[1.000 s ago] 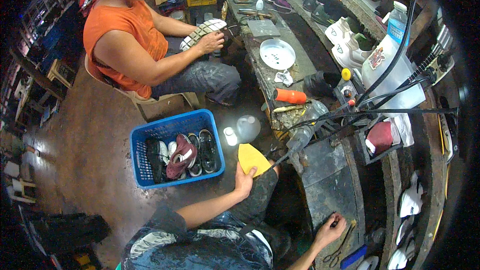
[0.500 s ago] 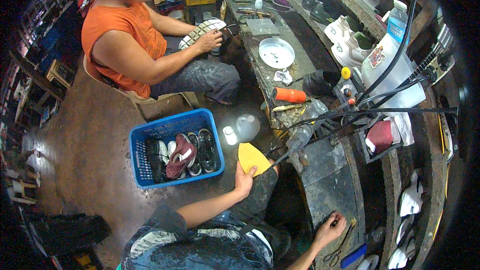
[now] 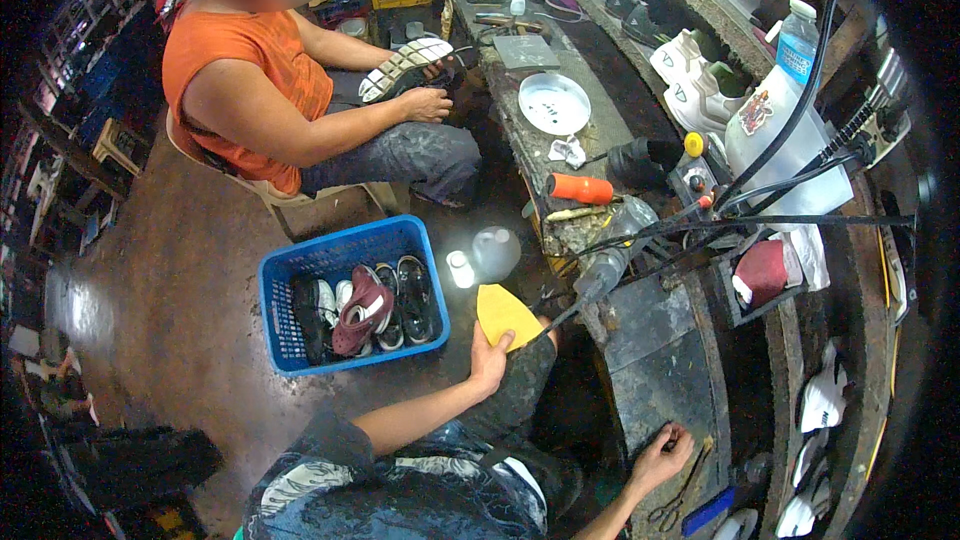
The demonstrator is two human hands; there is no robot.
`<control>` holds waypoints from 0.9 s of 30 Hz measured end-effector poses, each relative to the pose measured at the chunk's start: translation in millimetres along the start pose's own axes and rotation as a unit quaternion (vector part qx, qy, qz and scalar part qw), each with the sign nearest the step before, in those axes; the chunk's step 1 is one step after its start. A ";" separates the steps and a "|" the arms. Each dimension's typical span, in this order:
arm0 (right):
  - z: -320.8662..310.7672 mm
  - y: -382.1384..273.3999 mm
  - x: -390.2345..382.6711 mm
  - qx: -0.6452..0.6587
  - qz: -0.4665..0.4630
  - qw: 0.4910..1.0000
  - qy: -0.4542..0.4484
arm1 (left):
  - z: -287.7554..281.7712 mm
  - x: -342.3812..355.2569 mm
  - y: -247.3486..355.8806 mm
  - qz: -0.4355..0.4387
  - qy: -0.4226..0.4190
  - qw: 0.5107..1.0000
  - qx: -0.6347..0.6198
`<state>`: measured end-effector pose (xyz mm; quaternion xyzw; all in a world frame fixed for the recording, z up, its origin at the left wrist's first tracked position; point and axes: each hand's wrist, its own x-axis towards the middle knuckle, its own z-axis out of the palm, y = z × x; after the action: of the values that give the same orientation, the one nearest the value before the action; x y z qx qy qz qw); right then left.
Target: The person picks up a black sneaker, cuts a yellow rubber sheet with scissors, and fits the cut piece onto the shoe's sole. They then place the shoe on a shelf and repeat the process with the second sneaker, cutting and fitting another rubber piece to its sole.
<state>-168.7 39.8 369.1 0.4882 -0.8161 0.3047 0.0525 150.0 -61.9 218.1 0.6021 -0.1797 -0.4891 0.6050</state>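
My left hand (image 3: 489, 364) grips a flat yellow piece (image 3: 503, 314) with a pointed far end, thumb on top, above my lap. The material of the piece is hard to tell. On the dark workbench (image 3: 645, 375) to the right rests my right hand (image 3: 664, 454), its fingers curled around something dark that I cannot make out. Beside that hand lies a pair of scissors (image 3: 668, 510) with its blades toward the far side. A blue block-shaped thing (image 3: 708, 511) sits just right of the scissors.
A blue crate (image 3: 268, 305) of shoes stands on the floor at left. Beyond it a seated person in orange (image 3: 240, 90) holds a shoe (image 3: 405, 70). Black cables (image 3: 820, 220) cross above the bench, near an orange bottle (image 3: 580, 189), a white dish (image 3: 555, 105) and shoe shelves (image 3: 790, 360).
The seated person has tilted the shoe so its sole faces differently, and their near hand has shifted lower. My own hands and the yellow piece have hardly moved.
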 end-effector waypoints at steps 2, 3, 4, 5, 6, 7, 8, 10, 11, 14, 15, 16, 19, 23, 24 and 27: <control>-0.2 -0.8 -0.1 0.001 0.002 1.000 0.001 | -0.2 0.4 0.2 -0.001 0.000 1.000 0.009; -0.5 -1.0 -0.2 0.000 0.003 1.000 -0.002 | -0.2 0.6 0.5 -0.002 0.000 1.000 0.006; -0.7 -1.2 -0.3 0.004 0.004 1.000 -0.004 | -0.1 0.5 0.9 -0.010 -0.002 1.000 0.000; -0.8 -1.3 -0.4 0.000 0.006 1.000 -0.007 | 0.1 0.3 1.5 -0.004 0.001 1.000 0.006; -0.9 -1.3 -0.4 0.001 0.008 1.000 -0.009 | 0.3 -0.1 2.3 -0.004 0.002 1.000 0.009; -0.8 -1.2 -0.4 0.002 0.010 1.000 -0.011 | 0.5 -0.6 3.1 -0.004 0.000 1.000 0.002; -0.7 -1.1 -0.4 0.004 0.010 1.000 -0.008 | 0.8 -1.2 4.0 -0.002 0.003 1.000 0.012; -0.1 -0.8 -0.2 0.015 0.013 1.000 -0.003 | 1.2 -2.4 6.0 0.008 -0.001 1.000 0.004; -0.1 -0.6 -0.1 0.006 0.007 1.000 -0.001 | 1.4 -2.8 7.0 0.002 0.005 1.000 0.017; -0.2 -0.6 0.1 0.001 0.002 1.000 -0.002 | 1.8 -3.2 9.6 0.000 0.009 1.000 0.022; -0.4 -0.8 0.0 0.000 0.001 1.000 -0.003 | 2.0 -3.3 10.4 -0.001 0.009 1.000 0.022; -0.7 -1.0 0.0 -0.002 0.000 1.000 -0.003 | 2.1 -3.5 11.0 -0.004 0.007 1.000 0.013; -1.6 -2.6 0.1 -0.002 0.004 1.000 -0.008 | 2.5 -4.4 12.2 0.004 0.008 1.000 0.007; -2.3 -5.3 0.5 0.004 0.008 1.000 -0.004 | 2.5 -5.4 11.3 0.001 0.013 1.000 0.019; -2.4 -5.9 0.6 0.003 0.006 1.000 -0.004 | 2.4 -5.1 10.6 0.001 0.012 1.000 0.017; -2.5 -7.3 0.5 0.006 0.008 1.000 -0.002 | 2.1 -3.1 8.0 0.006 0.012 1.000 0.013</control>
<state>-163.5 38.3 374.6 0.4823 -0.8184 0.3092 0.0450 149.8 -62.3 227.0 0.6149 -0.1825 -0.4760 0.6017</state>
